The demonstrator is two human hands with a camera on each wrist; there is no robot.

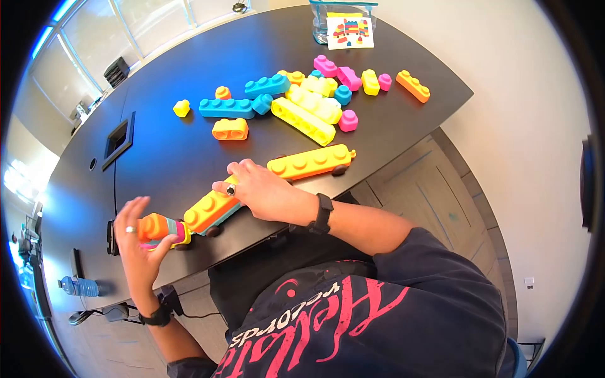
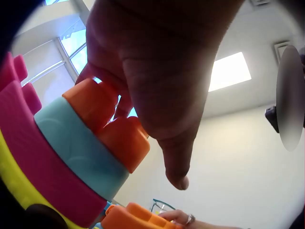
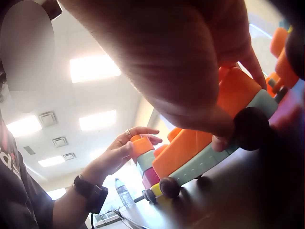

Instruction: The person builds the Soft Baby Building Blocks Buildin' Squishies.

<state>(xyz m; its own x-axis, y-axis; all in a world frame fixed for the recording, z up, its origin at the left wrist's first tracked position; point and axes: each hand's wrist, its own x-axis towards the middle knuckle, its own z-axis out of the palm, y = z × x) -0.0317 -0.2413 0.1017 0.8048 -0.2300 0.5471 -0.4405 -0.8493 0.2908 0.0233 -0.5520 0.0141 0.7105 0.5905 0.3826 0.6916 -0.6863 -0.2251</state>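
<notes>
A toy block train stands along the table's near edge. Its front car (image 1: 179, 233) stacks yellow, pink, teal and orange blocks. My left hand (image 1: 140, 242) is around the front car's orange top block (image 2: 107, 124), fingers extended and thumb spread away. Coupled behind is a middle wagon (image 1: 211, 209), an orange block on a teal wheeled base (image 3: 209, 164). My right hand (image 1: 265, 192) grips this wagon's rear part from above, thumb on the near side and fingers across the far side. A rear wagon (image 1: 309, 162) with an orange block stands beyond the right hand.
Loose blocks lie farther back, among them a long yellow block (image 1: 304, 121), a teal block (image 1: 225, 108) and an orange block (image 1: 413, 86). A picture card (image 1: 350, 33) leans on a clear bag (image 1: 320, 24). A water bottle (image 1: 79, 286) lies near the left edge.
</notes>
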